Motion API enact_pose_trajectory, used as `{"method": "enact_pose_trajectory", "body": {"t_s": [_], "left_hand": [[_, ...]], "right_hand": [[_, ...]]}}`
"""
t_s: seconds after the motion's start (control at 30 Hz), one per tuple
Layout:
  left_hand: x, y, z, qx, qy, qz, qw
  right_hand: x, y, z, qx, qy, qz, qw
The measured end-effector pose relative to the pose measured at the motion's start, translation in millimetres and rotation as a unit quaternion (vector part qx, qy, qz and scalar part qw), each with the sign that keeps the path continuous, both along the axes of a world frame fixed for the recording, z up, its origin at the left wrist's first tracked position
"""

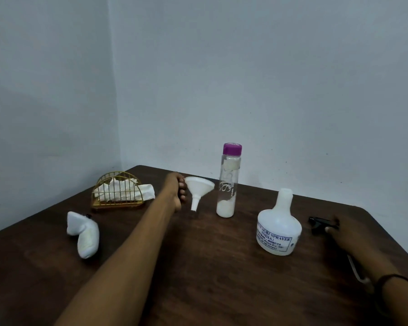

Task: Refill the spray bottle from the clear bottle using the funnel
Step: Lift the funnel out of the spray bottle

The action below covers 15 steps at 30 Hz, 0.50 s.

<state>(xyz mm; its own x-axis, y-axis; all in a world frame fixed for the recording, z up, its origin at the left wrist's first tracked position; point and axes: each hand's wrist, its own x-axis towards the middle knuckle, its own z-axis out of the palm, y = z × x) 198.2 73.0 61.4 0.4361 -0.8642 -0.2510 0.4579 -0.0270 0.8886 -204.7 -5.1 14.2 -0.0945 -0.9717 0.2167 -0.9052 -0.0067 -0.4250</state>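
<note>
Head view: left hand point(177, 191) fingers point(182, 184) pinch funnel point(198, 188) rim.

The room is dim and a bit blurry, and the right hand point(339, 234) looks dark and smeared.

Left hand point(178, 192) gripping funnel point(199, 188), spray bottle point(279, 225) uncapped

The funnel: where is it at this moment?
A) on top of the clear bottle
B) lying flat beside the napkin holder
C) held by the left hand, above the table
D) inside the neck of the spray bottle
C: the left hand grips the funnel by its rim, its spout clear of the table.
</note>
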Motion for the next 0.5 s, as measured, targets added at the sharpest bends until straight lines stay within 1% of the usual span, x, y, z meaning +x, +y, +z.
{"method": "enact_pose_trajectory", "body": {"t_s": [0.1,0.17,0.23,0.3,0.4,0.47,0.5], "left_hand": [[0,-3,-11,0.023,0.002,-0.001,1.000],[-1,-7,-19,0.031,0.011,-0.003,0.999],[-2,-11,-25,0.042,0.018,-0.002,0.999],[-3,-15,-29,0.047,0.025,-0.001,0.999],[-5,-17,-30,0.048,0.027,0.017,0.998],[-9,-19,-29,0.040,0.003,0.061,0.997],[-11,-19,-28,0.031,-0.024,0.096,0.995]], "right_hand": [[7,6,3,-0.010,-0.022,0.002,1.000],[9,6,4,-0.015,-0.059,0.001,0.998],[10,6,7,-0.024,-0.120,-0.011,0.992],[12,10,17,-0.045,-0.201,-0.021,0.978],[17,24,41,-0.102,-0.330,-0.033,0.938],[19,30,57,-0.144,-0.409,-0.053,0.900],[19,31,65,-0.161,-0.449,-0.060,0.877]]}}
